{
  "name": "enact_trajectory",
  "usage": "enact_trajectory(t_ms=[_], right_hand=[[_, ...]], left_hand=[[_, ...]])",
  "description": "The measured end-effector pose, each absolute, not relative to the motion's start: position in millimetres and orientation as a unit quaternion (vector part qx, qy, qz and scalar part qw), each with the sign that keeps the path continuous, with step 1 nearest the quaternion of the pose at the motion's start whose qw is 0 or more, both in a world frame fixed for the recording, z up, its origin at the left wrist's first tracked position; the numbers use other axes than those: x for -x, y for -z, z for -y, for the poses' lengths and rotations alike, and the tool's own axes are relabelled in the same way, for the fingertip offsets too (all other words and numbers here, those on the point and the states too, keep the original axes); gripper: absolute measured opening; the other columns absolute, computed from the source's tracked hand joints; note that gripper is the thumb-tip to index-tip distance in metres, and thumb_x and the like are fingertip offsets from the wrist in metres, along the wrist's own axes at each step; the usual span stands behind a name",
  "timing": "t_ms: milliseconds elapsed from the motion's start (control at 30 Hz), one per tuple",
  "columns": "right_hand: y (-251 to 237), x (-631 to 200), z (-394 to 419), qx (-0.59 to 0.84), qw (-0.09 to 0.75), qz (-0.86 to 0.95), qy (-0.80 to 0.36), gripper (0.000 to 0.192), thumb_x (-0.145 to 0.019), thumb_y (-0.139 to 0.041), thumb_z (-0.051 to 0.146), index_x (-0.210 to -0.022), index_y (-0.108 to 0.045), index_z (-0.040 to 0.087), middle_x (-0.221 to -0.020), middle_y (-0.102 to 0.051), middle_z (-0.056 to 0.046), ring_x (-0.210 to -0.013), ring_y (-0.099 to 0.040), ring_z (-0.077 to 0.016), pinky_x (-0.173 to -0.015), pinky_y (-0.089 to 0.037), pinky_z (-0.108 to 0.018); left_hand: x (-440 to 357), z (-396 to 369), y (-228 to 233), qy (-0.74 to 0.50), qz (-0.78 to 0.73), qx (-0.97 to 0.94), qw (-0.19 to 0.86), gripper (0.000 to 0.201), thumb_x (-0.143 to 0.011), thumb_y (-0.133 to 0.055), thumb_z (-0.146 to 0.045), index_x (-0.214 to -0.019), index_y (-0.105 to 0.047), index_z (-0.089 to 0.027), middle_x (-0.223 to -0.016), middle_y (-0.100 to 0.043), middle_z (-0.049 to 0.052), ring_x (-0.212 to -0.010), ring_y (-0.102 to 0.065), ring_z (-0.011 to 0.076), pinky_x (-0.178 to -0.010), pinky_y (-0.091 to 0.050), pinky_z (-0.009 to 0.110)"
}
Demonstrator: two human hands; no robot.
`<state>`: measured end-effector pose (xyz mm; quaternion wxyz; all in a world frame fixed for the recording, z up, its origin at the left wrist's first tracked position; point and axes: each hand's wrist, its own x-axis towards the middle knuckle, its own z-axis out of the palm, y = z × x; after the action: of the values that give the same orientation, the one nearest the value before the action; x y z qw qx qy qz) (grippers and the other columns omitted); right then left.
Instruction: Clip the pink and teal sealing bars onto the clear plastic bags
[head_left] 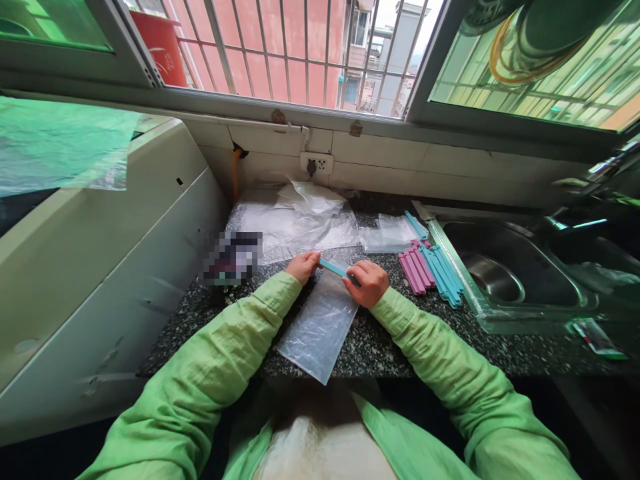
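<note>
Holding a blue sealing clip (334,268) at the top edge of a clear plastic bag (320,323), both hands meet in the middle of the frame. The left hand (303,266) pinches the left end of the clip with narrow fingers, and the right hand (369,282) closes its fingers on the right end. The bag lies flat on the speckled dark countertop (390,347) and reaches down toward the lower middle of the frame. To the right, pink clips (416,269) and blue clips (442,275) lie side by side, just beside the steel sink (505,273). Above the hands, more clear bags (300,223) lie crumpled near the wall.
</note>
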<state>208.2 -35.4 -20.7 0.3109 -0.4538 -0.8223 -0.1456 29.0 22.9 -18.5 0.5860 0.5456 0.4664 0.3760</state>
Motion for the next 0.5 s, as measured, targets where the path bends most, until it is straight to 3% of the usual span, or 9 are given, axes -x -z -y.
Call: enact_trajectory(t_ms=[500], right_hand=[[19.0,-209.1,34.4,0.45,0.313,0.825,0.142,0.021,-0.081,-0.047,0.033,-0.071,-0.058,0.018,-0.069,-0.057,-0.004,-0.068,-0.049,-0.0143,-0.065,-0.036,-0.027]], left_hand=[[-29.2,-24.5,20.8,-0.373,-0.459,-0.547,0.592,0.04,-0.075,-0.049,-0.049,-0.053,-0.044,-0.016,-0.039,-0.03,-0.006,-0.036,-0.024,0.0043,-0.039,-0.021,0.021]])
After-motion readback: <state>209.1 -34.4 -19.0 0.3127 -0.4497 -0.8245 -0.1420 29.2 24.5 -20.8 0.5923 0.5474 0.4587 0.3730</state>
